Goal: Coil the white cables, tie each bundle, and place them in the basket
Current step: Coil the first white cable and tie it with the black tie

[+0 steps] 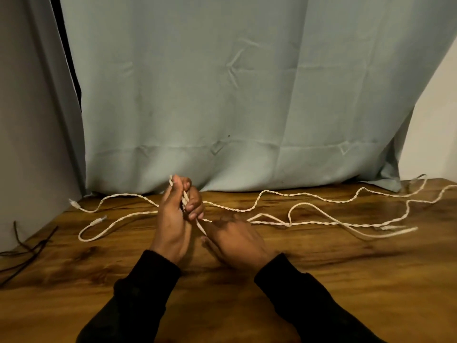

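Left hand point(176, 214) grips cable point(272, 222) upright; slack runs toward three o'clock; right hand point(235, 237) nearer, fingers loose, blurred.

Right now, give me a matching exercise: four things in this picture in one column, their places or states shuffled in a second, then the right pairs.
Things:
1. left hand
2. right hand
3. dark cords
4. blue-grey cloth

Places or states:
A. hangs behind the wooden table
B. lie at the table's left edge
C. raised, gripping a twisted white cable
D. low over the table, fingers toward the cable

Pairs: 1-C, 2-D, 3-B, 4-A
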